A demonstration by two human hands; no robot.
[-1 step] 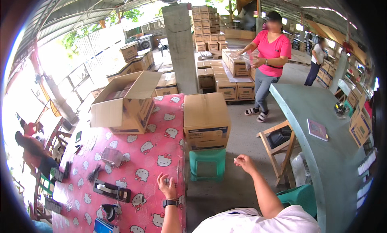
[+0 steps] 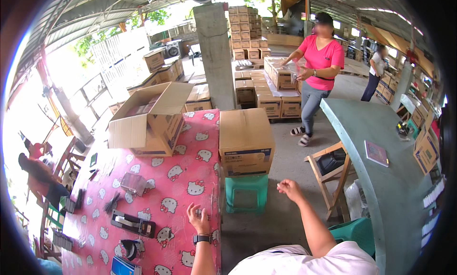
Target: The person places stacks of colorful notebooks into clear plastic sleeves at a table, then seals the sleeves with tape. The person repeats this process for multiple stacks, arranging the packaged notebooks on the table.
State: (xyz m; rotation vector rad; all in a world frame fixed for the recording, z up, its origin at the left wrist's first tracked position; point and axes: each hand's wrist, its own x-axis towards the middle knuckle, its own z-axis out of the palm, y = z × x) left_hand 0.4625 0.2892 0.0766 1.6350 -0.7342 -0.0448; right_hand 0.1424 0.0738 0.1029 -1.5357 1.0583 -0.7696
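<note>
My left hand, with a dark watch at the wrist, hovers over the pink table near its right edge. Its fingers are spread and hold nothing. Out over the floor to the right is my right hand, empty, its fingers loosely curled with a gap at the thumb. A black tape dispenser rests left of my left hand, with a small clear plastic pack beyond it. Ahead of my hands, a closed cardboard box sits on a green stool. An open carton stands at the table's far end.
A grey-green counter with a notebook runs along my right. Before it stands a wooden frame. Farther off, a person in a pink shirt handles clear plastic by stacked cartons. A concrete pillar rises behind the table.
The whole view has shifted very slightly. Both hands keep their pose, and nothing has been taken or let go.
</note>
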